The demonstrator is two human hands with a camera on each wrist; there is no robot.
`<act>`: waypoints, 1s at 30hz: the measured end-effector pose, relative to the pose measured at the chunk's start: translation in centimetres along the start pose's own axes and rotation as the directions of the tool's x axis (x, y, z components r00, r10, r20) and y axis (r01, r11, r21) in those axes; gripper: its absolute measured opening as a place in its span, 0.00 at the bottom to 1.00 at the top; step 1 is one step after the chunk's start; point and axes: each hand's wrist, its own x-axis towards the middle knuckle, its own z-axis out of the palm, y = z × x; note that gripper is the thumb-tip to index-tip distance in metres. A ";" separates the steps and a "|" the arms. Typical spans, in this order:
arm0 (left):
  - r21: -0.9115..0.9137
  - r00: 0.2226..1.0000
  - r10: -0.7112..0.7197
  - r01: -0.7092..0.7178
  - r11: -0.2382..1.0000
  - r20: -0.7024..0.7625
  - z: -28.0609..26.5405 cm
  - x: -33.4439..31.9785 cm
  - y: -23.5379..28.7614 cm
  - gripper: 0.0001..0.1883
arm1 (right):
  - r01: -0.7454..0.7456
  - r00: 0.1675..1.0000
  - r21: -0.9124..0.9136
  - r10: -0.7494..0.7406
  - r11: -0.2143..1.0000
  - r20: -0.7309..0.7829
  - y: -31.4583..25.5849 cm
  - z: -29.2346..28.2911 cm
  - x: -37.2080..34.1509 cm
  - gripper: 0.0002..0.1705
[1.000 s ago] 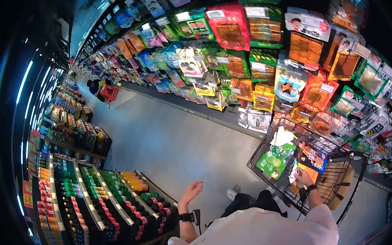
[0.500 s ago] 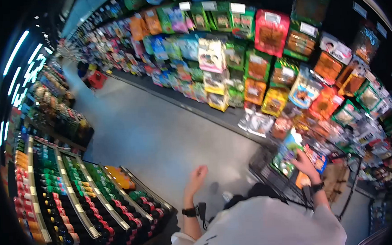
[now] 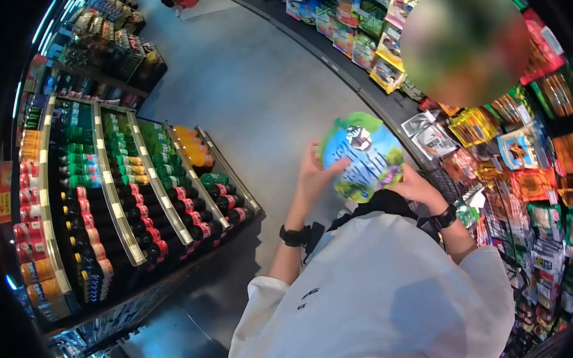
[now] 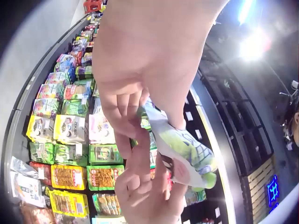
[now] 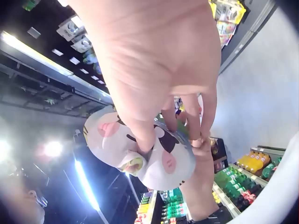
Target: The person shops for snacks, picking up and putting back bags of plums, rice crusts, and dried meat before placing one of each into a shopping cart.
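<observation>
In front of the waist, both hands hold a rounded blue-and-green snack bag (image 3: 363, 151) with dark lettering and a small cartoon animal. My left hand (image 3: 311, 181) grips its left edge, thumb across the printed front. At the lower right edge, my right hand (image 3: 415, 187) pinches it. From the right wrist view, the bag (image 5: 166, 163) shows a white side with a pink-and-black cartoon cow pattern, the right thumb pressing it. The left wrist view catches the bag (image 4: 189, 149) edge-on, fingers of both hands close together behind it.
A wire shopping cart (image 3: 496, 209) stands by the right arm, partly hidden. Racks of hanging snack packets (image 3: 529, 180) line the right side. A slanted drinks shelf (image 3: 135, 208) with bottles in rows stands at left. Grey floor (image 3: 254, 76) runs between them.
My right hand has come out of the cart with the snack bag, moving left to the waist. The left hand, free before, now grips the bag too. The head view has swung downward.
</observation>
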 end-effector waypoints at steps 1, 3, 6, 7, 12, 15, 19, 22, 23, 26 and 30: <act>0.060 0.997 -0.016 0.021 0.998 -0.076 -0.6 1.3 1.4 0.23 | -0.025 1.000 -0.016 0.026 1.000 0.005 -1.5 -0.6 1.4 0.30; 0.145 0.989 0.013 0.009 0.989 -0.146 -1.5 4.4 3.2 0.24 | -0.035 0.978 0.312 -0.032 0.950 0.207 -3.4 -2.5 4.1 0.29; 0.238 0.969 0.209 -0.173 0.956 -0.134 -2.3 9.4 3.3 0.24 | 0.071 0.972 0.024 -0.074 0.997 0.224 -6.1 -5.5 8.5 0.30; 0.264 0.963 0.245 -0.209 0.942 -0.111 -2.5 11.1 3.5 0.24 | 0.122 0.976 0.080 -0.134 0.989 0.173 -5.9 -6.1 9.4 0.30; 0.295 0.984 0.144 -0.106 0.950 -0.110 -3.0 18.6 6.5 0.23 | 0.016 0.986 0.191 -0.048 0.982 0.162 -7.6 -11.1 15.4 0.24; 0.371 0.982 0.155 -0.105 0.922 -0.105 -4.1 22.6 7.8 0.22 | 0.010 0.987 0.165 -0.036 0.986 0.155 -7.5 -13.2 19.7 0.22; 0.409 0.991 0.114 -0.075 0.909 -0.072 -8.4 27.8 9.4 0.22 | -0.043 0.992 0.140 0.025 0.989 0.126 -10.1 -14.1 24.8 0.18; 0.357 0.995 0.093 -0.071 0.931 -0.046 -12.6 31.5 10.9 0.22 | 0.021 0.996 0.163 -0.034 0.986 0.078 -11.8 -12.9 29.7 0.14; 0.303 0.994 0.106 -0.092 0.949 -0.030 -14.3 32.9 11.3 0.22 | 0.045 0.995 0.189 -0.062 0.981 0.084 -12.4 -12.6 31.8 0.13; 0.269 0.983 0.182 -0.167 0.949 -0.033 -20.4 36.6 12.2 0.23 | 0.074 0.994 0.168 -0.087 0.983 0.067 -14.4 -11.3 38.0 0.12; 0.206 0.981 0.181 -0.164 0.965 -0.068 -26.6 40.0 15.9 0.24 | 0.057 0.997 0.121 -0.062 0.991 0.039 -19.1 -8.6 44.9 0.25</act>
